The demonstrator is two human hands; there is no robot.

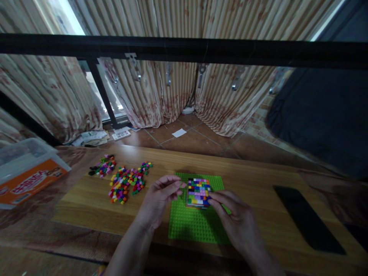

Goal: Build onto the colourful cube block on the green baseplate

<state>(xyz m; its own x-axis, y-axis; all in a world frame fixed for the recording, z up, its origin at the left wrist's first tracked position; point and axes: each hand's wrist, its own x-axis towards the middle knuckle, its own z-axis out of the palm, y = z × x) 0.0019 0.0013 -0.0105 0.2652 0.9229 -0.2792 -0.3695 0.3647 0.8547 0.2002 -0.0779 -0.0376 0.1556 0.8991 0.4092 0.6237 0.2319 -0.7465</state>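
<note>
A green baseplate (195, 224) lies on the wooden table (258, 191) in front of me. On its far half stands a square block of many small coloured bricks (198, 191). My right hand (232, 218) touches the block's near right corner with its fingertips. My left hand (161, 197) hovers just left of the block, fingers pinched together; whether a small brick sits between them I cannot tell. A loose pile of coloured bricks (126, 182) lies to the left of the plate, with a smaller heap (105, 166) beyond it.
A clear plastic box with an orange label (25, 172) sits at the far left. A flat black object (307, 218) lies on the table's right side. Behind the table run a black metal bar (184, 50), curtains and a tiled floor with scattered papers (94, 137).
</note>
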